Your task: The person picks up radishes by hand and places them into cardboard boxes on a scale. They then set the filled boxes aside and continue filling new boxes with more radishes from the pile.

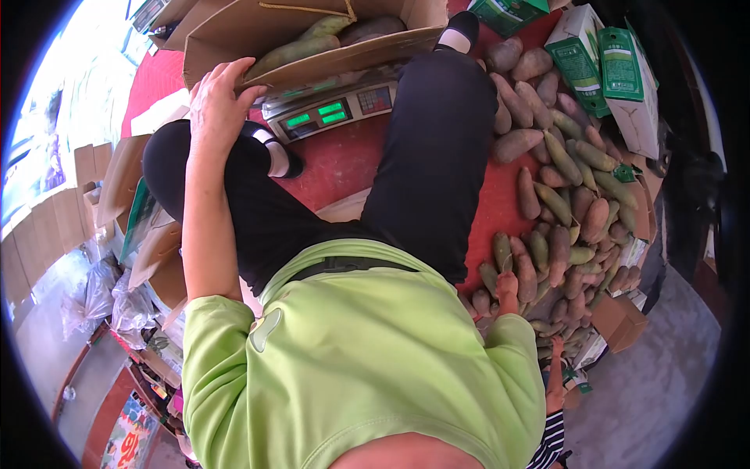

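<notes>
My left hand (217, 105) is closed on the near left corner of an open cardboard box (351, 56), thumb and fingers at its rim. Inside the box lie a few long green radishes (295, 55). Beneath it is a digital scale (332, 111) with lit green digits. On the right, my right hand (507, 286) reaches down into a large pile of green and reddish-brown radishes (559, 252). Its fingers are lost among them, so I cannot tell whether it grips one.
Green-and-white cartons (625, 74) stand beyond the pile. Another person's arm (555, 367), with a striped sleeve (550, 440), reaches to the pile's near end. Cardboard boxes (160, 258) and clear plastic bags (131, 306) are at the left. Red covering (336, 164) lies under my feet.
</notes>
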{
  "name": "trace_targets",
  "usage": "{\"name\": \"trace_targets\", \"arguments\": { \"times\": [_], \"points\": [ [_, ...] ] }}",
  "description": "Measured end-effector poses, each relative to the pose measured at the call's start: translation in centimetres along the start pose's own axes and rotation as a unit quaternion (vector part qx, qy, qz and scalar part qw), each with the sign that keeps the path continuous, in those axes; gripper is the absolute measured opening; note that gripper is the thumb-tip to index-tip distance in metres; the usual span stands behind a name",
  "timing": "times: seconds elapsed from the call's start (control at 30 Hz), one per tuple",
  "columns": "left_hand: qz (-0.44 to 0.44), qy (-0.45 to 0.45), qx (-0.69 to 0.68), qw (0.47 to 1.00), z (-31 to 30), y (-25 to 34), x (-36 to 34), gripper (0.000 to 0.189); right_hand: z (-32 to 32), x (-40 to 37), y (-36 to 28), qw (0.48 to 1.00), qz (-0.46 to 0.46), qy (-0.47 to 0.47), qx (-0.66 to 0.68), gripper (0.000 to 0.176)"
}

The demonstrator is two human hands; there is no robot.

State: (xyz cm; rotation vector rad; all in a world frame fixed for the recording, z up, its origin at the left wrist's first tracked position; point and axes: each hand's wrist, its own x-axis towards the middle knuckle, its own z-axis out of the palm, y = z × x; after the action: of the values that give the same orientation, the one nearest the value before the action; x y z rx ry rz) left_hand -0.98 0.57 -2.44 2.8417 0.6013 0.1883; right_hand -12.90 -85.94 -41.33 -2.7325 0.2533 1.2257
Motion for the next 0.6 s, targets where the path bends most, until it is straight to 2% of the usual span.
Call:
{"name": "trace_targets", "arguments": {
  "times": [0.03,0.1,0.2,0.27,0.3,0.33,0.4,0.43,0.5,0.53,0.6],
  "points": [
    [0.002,0.005,0.002,1.000,0.0,-0.1,-0.1,0.039,0.2,0.0,0.1,0.978,0.122,0.019,0.166,0.014],
    [0.005,0.013,0.001,1.000,0.0,-0.3,-0.1,0.039,0.4,0.2,1.1,0.999,0.012,0.042,0.004,0.012],
    [-0.005,0.015,-0.013,1.000,0.2,-0.6,-0.4,0.037,-5.6,-5.2,-6.9,0.985,0.010,0.157,0.068,0.010],
    [0.006,0.012,-0.015,1.000,0.5,-1.0,-0.4,0.035,-8.8,-7.1,-10.2,0.971,0.105,0.136,0.167,0.012],
    [0.005,0.014,-0.016,1.000,0.6,-1.2,-0.5,0.035,-10.0,-7.7,-11.3,0.937,0.199,0.110,0.264,0.014],
    [0.003,0.014,-0.018,1.000,0.6,-1.2,-0.5,0.034,-10.8,-8.2,-12.1,0.937,0.198,0.112,0.265,0.014],
    [0.003,0.016,-0.019,1.000,0.8,-1.3,-0.5,0.032,-12.6,-9.1,-13.8,0.905,0.090,0.293,0.297,0.014],
    [0.004,0.017,-0.022,1.000,0.9,-1.3,-0.5,0.032,-13.7,-9.4,-14.8,0.903,0.090,0.296,0.297,0.014],
    [0.005,0.009,-0.011,1.000,0.8,-1.2,-0.6,0.031,-16.3,-9.4,-17.1,0.821,0.064,0.304,0.479,0.014],
    [0.003,0.001,-0.002,1.000,0.7,-1.2,-0.6,0.031,-17.9,-9.5,-18.7,0.820,0.060,0.306,0.480,0.014],
    [0.006,0.006,0.013,1.000,0.7,-1.1,-0.8,0.028,-21.7,-10.9,-23.7,0.779,0.100,0.269,0.557,0.013]
  ]
}}
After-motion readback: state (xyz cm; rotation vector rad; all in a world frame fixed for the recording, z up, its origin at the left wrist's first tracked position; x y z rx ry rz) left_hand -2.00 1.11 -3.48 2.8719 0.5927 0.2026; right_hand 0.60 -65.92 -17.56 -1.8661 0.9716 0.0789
